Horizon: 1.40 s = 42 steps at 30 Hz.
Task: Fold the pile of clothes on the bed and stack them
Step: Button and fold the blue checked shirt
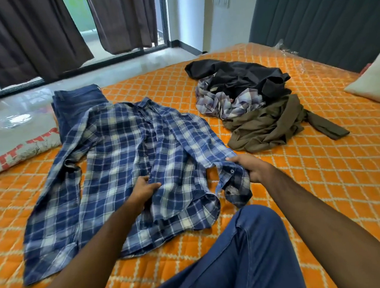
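Fingers: your left hand (144, 189) pinches the plaid shirt (110, 172) front | your right hand (249, 167) grips its cuff | pile (254, 108) lies well apart on the bed (322, 179)

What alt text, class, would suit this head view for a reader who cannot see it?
A person's left hand and right hand grip a blue plaid shirt spread on an orange bed. Unfolded clothes are heaped beyond it.

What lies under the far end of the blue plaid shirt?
Folded blue jeans show past the blue plaid shirt's collar end, lying on the orange bedspread. The shirt covers their near part, so how far they run beneath it is hidden.
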Motion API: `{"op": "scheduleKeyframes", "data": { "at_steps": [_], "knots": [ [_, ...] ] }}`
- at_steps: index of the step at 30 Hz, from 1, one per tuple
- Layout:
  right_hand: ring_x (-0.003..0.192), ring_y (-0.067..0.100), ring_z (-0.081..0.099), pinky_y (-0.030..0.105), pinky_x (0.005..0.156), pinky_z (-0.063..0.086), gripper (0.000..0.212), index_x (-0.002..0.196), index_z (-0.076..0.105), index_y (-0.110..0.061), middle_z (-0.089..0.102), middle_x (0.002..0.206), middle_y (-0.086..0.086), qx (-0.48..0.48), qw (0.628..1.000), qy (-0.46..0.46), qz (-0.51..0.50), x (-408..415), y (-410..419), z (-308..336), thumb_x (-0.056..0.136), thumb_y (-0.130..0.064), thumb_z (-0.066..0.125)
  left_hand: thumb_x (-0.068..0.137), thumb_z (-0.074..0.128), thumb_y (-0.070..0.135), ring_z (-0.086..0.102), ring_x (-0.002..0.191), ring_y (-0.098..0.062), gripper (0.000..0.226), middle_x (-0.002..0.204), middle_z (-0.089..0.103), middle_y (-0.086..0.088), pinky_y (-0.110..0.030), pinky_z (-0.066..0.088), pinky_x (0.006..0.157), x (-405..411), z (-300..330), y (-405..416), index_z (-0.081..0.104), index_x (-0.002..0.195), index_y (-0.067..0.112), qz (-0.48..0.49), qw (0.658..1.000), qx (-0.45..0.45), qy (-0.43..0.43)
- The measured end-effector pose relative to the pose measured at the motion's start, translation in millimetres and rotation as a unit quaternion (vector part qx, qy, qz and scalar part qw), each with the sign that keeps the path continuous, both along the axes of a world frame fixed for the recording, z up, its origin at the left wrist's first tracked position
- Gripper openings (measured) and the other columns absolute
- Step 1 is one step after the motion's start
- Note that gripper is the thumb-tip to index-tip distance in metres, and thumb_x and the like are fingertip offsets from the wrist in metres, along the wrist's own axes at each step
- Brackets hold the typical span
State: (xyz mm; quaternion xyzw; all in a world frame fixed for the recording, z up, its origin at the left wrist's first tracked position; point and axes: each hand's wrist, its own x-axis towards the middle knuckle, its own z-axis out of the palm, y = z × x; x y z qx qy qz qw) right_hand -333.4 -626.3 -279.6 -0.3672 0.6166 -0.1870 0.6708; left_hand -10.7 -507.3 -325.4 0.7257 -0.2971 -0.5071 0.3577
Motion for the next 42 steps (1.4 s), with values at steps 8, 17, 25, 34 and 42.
{"op": "scheduleKeyframes", "data": {
  "at_steps": [8, 17, 25, 34, 42],
  "knots": [
    [0.118, 0.031, 0.048, 0.046, 0.095, 0.044, 0.042, 0.126, 0.050, -0.017, 0.047, 0.134, 0.009, -0.477, 0.658, 0.554, 0.179, 11, 17, -15, 0.088, -0.017, 0.066, 0.093, 0.067, 0.018, 0.058, 0.107, -0.024, 0.073, 0.140, 0.035, -0.005, -0.038, 0.056, 0.090, -30, -8, 5, 0.023, 0.151, 0.014, -0.195, 0.932, -0.031, -0.303],
    [0.106, 0.021, 0.055, 0.037, 0.077, 0.045, 0.059, 0.137, 0.042, -0.027, 0.054, 0.118, 0.000, -0.435, 0.605, 0.354, 0.565, 70, 53, -53, 0.089, -0.043, 0.072, 0.096, 0.063, 0.038, 0.033, 0.144, -0.036, 0.064, 0.163, 0.014, -0.012, -0.056, 0.037, 0.115, -38, -24, -2, 0.032, 0.150, 0.021, -0.267, 0.876, -0.045, -0.399],
    [0.081, 0.019, 0.054, 0.033, 0.058, 0.033, 0.015, 0.095, 0.054, -0.025, 0.056, 0.087, -0.005, -0.358, 0.670, 0.390, 0.521, 30, 23, -29, 0.087, -0.015, 0.062, 0.104, 0.051, 0.037, 0.046, 0.133, -0.031, 0.054, 0.155, 0.025, -0.011, -0.048, 0.039, 0.116, -23, -25, 7, 0.034, 0.148, 0.012, -0.239, 0.903, -0.067, -0.350],
    [0.121, 0.028, 0.044, 0.047, 0.102, 0.036, 0.035, 0.120, 0.056, -0.023, 0.048, 0.126, 0.005, -0.368, 0.534, 0.523, 0.553, 25, 35, -26, 0.089, -0.026, 0.069, 0.102, 0.053, 0.023, 0.044, 0.133, -0.025, 0.049, 0.155, 0.028, -0.007, -0.040, 0.037, 0.116, -17, -15, 27, 0.038, 0.147, 0.011, -0.313, 0.884, -0.098, -0.333],
    [0.101, 0.018, 0.048, 0.036, 0.082, 0.044, 0.057, 0.128, 0.046, -0.019, 0.049, 0.117, 0.001, -0.455, 0.564, 0.246, 0.644, 104, 95, -46, 0.085, -0.039, 0.076, 0.091, 0.059, 0.015, 0.048, 0.109, -0.018, 0.033, 0.123, 0.043, 0.002, -0.035, 0.047, 0.092, 12, -13, 81, 0.050, 0.122, 0.019, -0.293, 0.851, -0.106, -0.422]
  ]
}}
